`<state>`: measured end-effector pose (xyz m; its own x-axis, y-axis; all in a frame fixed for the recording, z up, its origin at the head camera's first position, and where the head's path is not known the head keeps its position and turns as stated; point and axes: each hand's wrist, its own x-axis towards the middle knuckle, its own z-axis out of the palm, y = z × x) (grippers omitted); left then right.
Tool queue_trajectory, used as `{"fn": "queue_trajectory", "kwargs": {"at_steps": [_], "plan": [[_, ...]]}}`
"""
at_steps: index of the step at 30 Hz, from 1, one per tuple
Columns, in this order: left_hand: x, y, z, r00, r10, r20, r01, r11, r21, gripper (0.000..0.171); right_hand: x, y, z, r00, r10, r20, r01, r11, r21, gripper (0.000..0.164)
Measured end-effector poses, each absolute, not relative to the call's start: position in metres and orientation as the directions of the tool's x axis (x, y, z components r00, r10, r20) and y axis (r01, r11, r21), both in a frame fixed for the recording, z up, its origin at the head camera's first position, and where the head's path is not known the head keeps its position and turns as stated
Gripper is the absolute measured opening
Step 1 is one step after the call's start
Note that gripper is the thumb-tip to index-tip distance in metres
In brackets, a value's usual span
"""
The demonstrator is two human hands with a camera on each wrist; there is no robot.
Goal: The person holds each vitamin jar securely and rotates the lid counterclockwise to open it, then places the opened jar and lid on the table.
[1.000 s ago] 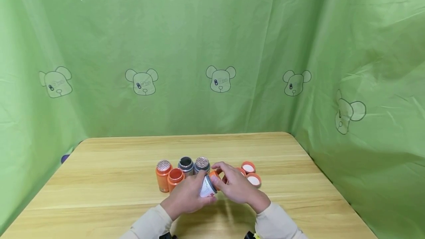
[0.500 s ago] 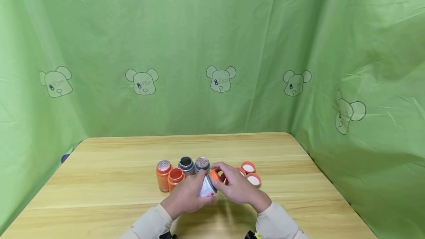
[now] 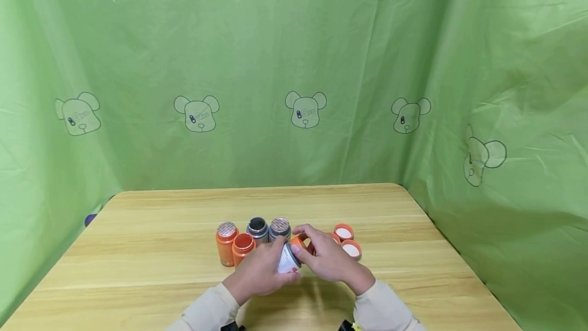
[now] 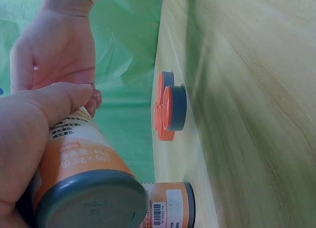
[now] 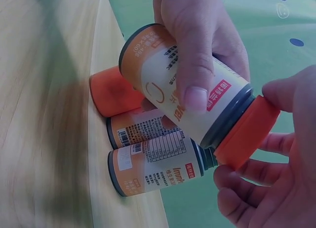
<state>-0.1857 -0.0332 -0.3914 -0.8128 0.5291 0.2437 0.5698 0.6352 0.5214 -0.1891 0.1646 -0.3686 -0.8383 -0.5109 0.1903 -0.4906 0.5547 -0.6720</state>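
My left hand grips a supplement bottle with a white and orange label and a dark base, held tilted above the table. In the right wrist view the left thumb lies along the bottle's label. At the bottle's mouth is an orange screw cap, and the fingers of my right hand pinch its rim. Whether the cap's thread is engaged cannot be seen. The left wrist view shows the bottle's dark underside close up, with the right hand beyond it.
Just past the left hand stand two orange bottles and two dark-necked bottles; some tops carry foil seals. Right of the hands, several orange caps lie with white liners up. Green curtain surrounds the wooden table.
The right thumb and fingers shift slightly on the cap, moving one way and then back. The left hand and the bottle stay almost still. The other bottles and caps have not moved.
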Motion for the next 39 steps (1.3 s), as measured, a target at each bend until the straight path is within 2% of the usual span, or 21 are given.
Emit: {"fn": "queue_trajectory", "kwargs": {"at_steps": [8,18,24,31,39], "plan": [[-0.1852,-0.0337,-0.3898,-0.815,0.53,0.234,0.562,0.628,0.537,0.061,-0.1882,0.1664,-0.3668,-0.8,-0.545,0.252,-0.561,0.53,-0.636,0.037],[-0.1839,-0.0325,-0.3875,-0.807,0.535,0.249,0.578,0.634,0.513,0.06,-0.1885,0.1631,-0.3668,-0.841,-0.504,0.196,-0.495,0.572,-0.654,0.037],[-0.1835,-0.0329,-0.3864,-0.811,0.535,0.237,0.57,0.632,0.525,0.062,-0.188,0.1637,-0.3659,-0.837,-0.512,0.193,-0.492,0.548,-0.676,0.04],[-0.184,-0.0334,-0.3877,-0.812,0.533,0.237,0.569,0.631,0.527,0.063,-0.1882,0.1653,-0.3663,-0.814,-0.533,0.233,-0.539,0.541,-0.645,0.038],[-0.1847,-0.0332,-0.3878,-0.811,0.532,0.244,0.571,0.628,0.528,0.059,-0.1876,0.1612,-0.3665,-0.846,-0.485,0.223,-0.498,0.567,-0.656,0.039]]}}
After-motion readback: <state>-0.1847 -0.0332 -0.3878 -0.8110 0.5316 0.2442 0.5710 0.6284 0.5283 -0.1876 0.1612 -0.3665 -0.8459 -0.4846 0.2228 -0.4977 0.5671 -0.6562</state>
